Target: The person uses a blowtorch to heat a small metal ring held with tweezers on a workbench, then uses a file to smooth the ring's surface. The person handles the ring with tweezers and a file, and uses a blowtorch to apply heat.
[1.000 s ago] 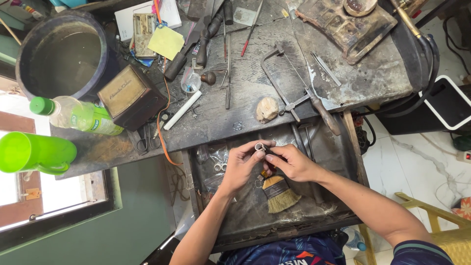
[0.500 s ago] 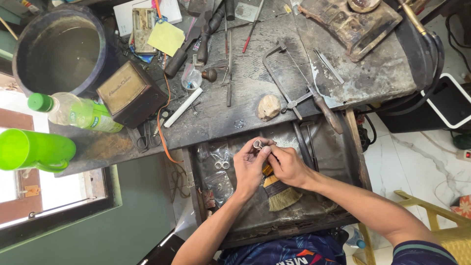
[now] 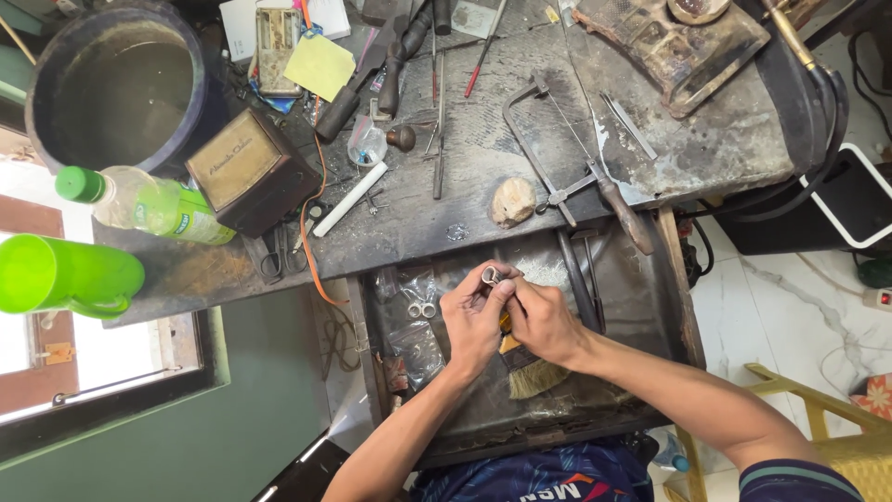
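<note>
The ring (image 3: 491, 275) sits pinched at the left hand's (image 3: 474, 321) fingertips, over the tray's (image 3: 641, 307) far edge; the right hand (image 3: 544, 321), closed, touches it from the right.

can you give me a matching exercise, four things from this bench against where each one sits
Things:
1 metal ring
2 brush
3 green cup
4 jeweller's saw

Places:
A at the far left edge of the view
B pinched in the fingertips of the left hand and right hand
C on the benchtop, above the drawer
D in the drawer, under the hands

Pairs: 1-B, 2-D, 3-A, 4-C
</note>
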